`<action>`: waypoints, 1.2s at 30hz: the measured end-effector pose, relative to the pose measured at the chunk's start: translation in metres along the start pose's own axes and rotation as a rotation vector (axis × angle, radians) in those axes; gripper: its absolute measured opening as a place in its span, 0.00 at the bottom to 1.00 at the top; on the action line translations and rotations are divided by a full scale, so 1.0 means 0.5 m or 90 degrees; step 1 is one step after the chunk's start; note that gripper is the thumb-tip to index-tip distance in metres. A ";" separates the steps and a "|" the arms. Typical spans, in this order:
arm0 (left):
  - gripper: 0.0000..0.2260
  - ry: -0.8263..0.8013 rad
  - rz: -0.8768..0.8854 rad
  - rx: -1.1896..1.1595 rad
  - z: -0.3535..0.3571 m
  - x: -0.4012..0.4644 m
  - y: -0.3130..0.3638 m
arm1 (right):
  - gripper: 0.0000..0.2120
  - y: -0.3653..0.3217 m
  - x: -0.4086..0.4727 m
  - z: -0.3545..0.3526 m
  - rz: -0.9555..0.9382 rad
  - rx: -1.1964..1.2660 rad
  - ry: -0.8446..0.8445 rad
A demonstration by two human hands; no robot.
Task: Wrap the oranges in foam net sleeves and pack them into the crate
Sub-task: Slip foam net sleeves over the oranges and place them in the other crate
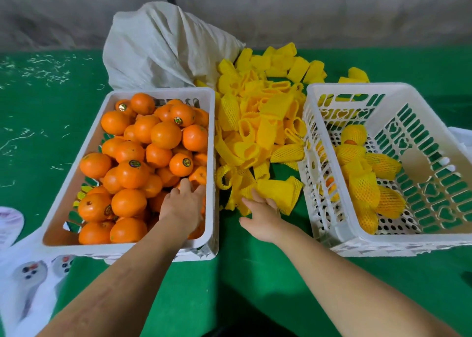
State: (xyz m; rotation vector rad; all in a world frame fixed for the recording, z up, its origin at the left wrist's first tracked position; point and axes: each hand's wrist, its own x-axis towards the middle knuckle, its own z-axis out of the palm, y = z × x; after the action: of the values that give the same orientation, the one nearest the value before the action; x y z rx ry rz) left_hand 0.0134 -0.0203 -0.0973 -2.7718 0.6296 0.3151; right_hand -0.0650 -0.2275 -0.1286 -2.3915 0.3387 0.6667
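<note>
Your left hand (182, 204) reaches over the near corner of the white bin of bare oranges (143, 158), palm down, fingers curving onto a fruit that the hand itself mostly hides; whether you grip it yet, you cannot tell from here. Your right hand (263, 215) lies just beside it across the bin wall, fingers spread and relaxed, tips touching the nearest yellow foam net sleeve (278, 192) without pinching it. Working both hands at once likely lets fruit and sleeve meet in the gap between them.

Beyond your right fingertips the loose sleeve pile (260, 117) fans out between the two containers, within easy reach of either hand. To the right of that hand stands the slotted white crate (319, 173), holding a few wrapped oranges (365, 183) along its left side. Farthest off, beyond the pile, a white sack (163, 45) slumps on the green table (255, 273).
</note>
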 end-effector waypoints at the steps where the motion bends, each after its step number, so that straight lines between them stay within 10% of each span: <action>1: 0.30 -0.006 -0.004 -0.020 0.000 0.001 0.000 | 0.30 -0.003 -0.002 -0.001 -0.003 0.032 0.026; 7: 0.25 0.024 -0.120 -0.324 -0.012 -0.022 -0.021 | 0.11 -0.001 -0.027 -0.025 -0.066 0.324 0.340; 15: 0.29 0.304 -0.035 -0.962 -0.125 -0.108 0.023 | 0.17 -0.091 -0.064 -0.061 -0.147 0.575 0.488; 24: 0.28 -0.010 0.066 -1.484 -0.124 -0.139 0.091 | 0.11 -0.116 -0.102 -0.092 -0.212 0.455 0.519; 36: 0.35 -0.152 0.175 -1.411 -0.117 -0.143 0.072 | 0.08 -0.120 -0.090 -0.083 -0.219 0.400 0.495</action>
State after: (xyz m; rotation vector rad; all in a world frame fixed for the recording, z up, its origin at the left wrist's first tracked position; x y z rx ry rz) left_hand -0.0571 -0.0424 -0.0313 -4.0265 0.7148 2.7776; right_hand -0.0637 -0.2041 -0.0458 -1.9154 0.3666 -0.4945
